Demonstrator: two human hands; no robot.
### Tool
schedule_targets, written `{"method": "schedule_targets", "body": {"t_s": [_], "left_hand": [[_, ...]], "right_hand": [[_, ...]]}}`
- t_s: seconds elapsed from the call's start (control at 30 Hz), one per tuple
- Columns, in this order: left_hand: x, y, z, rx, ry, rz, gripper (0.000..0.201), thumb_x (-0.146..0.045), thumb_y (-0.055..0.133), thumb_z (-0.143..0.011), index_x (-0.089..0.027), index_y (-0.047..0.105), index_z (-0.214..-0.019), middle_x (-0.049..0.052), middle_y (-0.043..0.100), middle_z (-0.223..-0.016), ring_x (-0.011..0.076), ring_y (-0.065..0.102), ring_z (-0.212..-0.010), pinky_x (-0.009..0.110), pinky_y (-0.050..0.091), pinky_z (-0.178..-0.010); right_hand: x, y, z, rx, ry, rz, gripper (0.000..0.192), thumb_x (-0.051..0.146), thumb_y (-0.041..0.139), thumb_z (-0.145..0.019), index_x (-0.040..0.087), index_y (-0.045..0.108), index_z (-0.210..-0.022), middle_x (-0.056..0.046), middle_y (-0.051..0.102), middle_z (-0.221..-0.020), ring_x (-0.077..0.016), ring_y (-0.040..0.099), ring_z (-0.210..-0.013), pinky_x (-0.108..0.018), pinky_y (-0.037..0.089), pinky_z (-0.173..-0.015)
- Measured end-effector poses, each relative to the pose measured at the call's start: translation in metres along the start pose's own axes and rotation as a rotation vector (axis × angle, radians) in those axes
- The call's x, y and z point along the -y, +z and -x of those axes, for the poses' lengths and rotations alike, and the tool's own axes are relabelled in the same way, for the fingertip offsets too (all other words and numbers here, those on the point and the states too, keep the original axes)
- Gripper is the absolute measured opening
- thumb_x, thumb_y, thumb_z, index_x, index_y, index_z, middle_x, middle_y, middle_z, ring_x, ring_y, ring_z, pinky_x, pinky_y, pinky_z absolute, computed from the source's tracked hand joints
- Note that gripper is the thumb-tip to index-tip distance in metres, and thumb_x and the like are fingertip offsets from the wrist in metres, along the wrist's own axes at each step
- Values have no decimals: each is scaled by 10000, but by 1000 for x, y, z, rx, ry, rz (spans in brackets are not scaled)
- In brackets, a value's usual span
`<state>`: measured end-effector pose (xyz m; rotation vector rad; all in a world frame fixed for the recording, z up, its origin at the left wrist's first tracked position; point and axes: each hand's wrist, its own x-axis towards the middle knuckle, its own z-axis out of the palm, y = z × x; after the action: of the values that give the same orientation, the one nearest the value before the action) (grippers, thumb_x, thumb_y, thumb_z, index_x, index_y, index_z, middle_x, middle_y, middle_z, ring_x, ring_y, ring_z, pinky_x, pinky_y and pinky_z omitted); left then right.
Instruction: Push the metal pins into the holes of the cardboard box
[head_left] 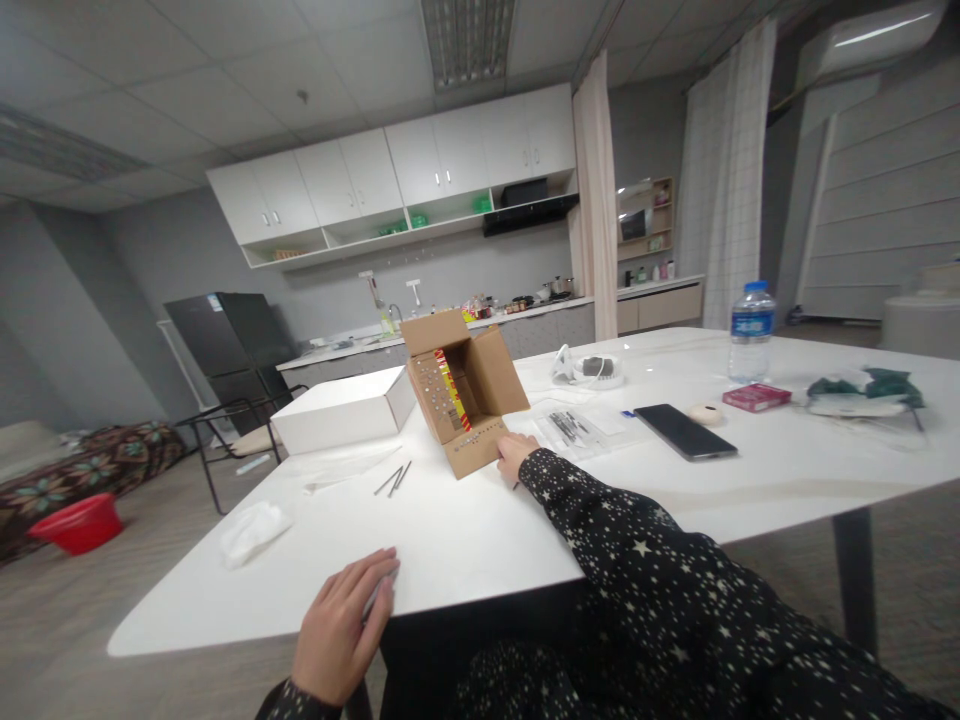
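One head-worn camera looks forward and down across the white table.

From my left hand, at the near edge of the glossy white table, I could slide rightward over bare tabletop. Straight ahead, thin grey metal rods lie in the way, the white rectangular box beyond them. The open brown cardboard box blocks my right hand forward; a flat black phone obstructs farther right.
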<state>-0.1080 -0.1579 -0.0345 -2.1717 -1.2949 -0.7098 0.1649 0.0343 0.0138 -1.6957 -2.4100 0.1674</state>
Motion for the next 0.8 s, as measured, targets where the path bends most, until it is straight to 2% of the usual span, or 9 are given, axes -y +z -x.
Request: {"method": "schedule_targets", "body": {"t_s": [0.3, 0.5, 0.8], "left_hand": [[0, -1, 0, -2, 0, 3, 288, -303, 488, -873, -235, 608, -1126, 17, 672, -1118, 164, 626, -1010, 263, 505, -821], [0, -1, 0, 5, -7, 8, 288, -310, 480, -874, -235, 613, -1119, 23, 672, -1119, 166, 626, -1015, 260, 506, -819], [0, -1, -1, 0, -4, 6, 283, -308, 483, -873, -241, 616, -1114, 21, 676, -1111, 167, 631, -1008, 262, 509, -809]], "right_hand": [[1, -3, -1, -13, -44, -30, 229, 113, 518, -788, 182, 657, -955, -94, 656, -1052, -216, 577, -1028, -305, 421, -845], [-2, -2, 1, -59, -4, 16, 226, 201, 519, -794, 157, 653, -971, -139, 619, -1110, -266, 568, -1039, -373, 426, -862], [1, -4, 3, 4, 10, 25, 253, 201, 496, -834, 146, 634, -1039, -172, 591, -1155, -288, 536, -1096, -400, 405, -885]]}}
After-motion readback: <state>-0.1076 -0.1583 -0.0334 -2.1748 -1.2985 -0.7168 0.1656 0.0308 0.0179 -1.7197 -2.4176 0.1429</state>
